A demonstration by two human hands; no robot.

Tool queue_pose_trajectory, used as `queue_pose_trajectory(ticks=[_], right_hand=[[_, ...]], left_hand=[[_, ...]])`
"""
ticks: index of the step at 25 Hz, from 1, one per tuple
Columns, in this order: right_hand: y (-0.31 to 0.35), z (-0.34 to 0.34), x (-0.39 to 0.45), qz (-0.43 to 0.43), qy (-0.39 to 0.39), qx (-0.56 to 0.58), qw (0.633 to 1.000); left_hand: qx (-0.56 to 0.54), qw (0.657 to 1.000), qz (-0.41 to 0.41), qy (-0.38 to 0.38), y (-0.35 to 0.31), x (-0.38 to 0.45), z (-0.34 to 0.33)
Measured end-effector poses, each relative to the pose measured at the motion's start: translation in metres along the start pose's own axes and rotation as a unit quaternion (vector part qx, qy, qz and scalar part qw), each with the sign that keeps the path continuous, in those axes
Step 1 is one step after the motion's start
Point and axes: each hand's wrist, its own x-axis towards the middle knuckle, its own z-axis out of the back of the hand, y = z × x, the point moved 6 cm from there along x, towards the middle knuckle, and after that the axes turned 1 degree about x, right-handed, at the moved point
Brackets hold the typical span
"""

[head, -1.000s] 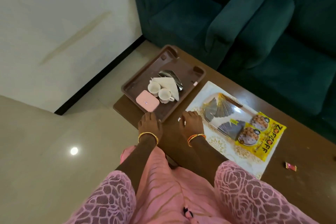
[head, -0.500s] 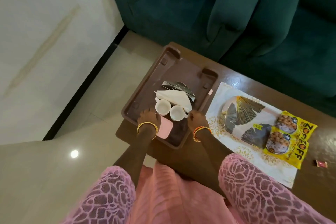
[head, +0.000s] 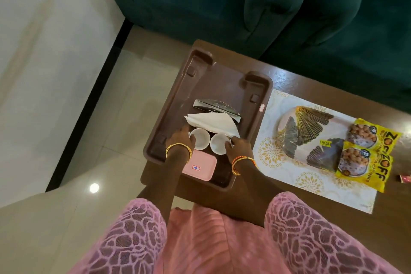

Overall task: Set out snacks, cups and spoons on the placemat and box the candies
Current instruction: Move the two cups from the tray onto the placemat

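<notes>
Wooden coffee table (head: 295, 78) beside green sofa: brown tray (head: 224, 87) holds two white cups. Left hand (head: 179, 140) curls round left cup (head: 200, 139); right hand (head: 239, 145) round right cup (head: 219, 143). Placemat (head: 278, 162) lies rightward, nearer right hand.

cups (head: 209, 142) in tray (head: 213, 73), placemat (head: 278, 162) right

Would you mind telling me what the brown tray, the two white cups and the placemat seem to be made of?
The brown tray looks like moulded plastic: glossy, with rounded formed handles and corners. The two white cups look like glazed ceramic, smooth and uniformly white, though plastic cannot be ruled out. The placemat lies flat and thin with a printed gold pattern; it may be vinyl, paper or fabric.
</notes>
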Motion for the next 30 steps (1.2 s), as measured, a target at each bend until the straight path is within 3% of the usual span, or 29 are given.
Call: queue_pose_trajectory(ticks=[4,11,14,17,22,25,30], right_hand=[[0.003,0.007,-0.002,-0.007,-0.011,-0.008,1.0],[-0.019,0.058,-0.037,0.035,-0.087,0.049,0.994],[-0.055,0.096,-0.06,0.01,-0.141,0.113,0.983],[-0.108,0.134,-0.081,-0.041,-0.206,0.175,0.962],[-0.211,0.175,-0.091,-0.154,-0.256,0.248,0.921],[-0.259,0.181,-0.071,-0.208,-0.262,0.284,0.898],[-0.294,0.178,-0.024,-0.255,-0.263,0.275,0.889]], left_hand=[[-0.004,0.999,0.024,0.041,0.005,-0.002,-0.004],[-0.021,0.998,-0.063,0.001,-0.018,-0.036,0.041],[-0.028,0.993,-0.114,0.018,-0.054,-0.067,0.042],[-0.044,0.983,-0.16,0.074,-0.112,-0.097,0.008],[-0.074,0.975,-0.135,0.158,-0.2,-0.119,-0.073],[-0.016,0.979,-0.149,0.138,-0.249,-0.112,-0.111],[0.083,0.98,-0.159,0.087,-0.295,-0.09,-0.147]])
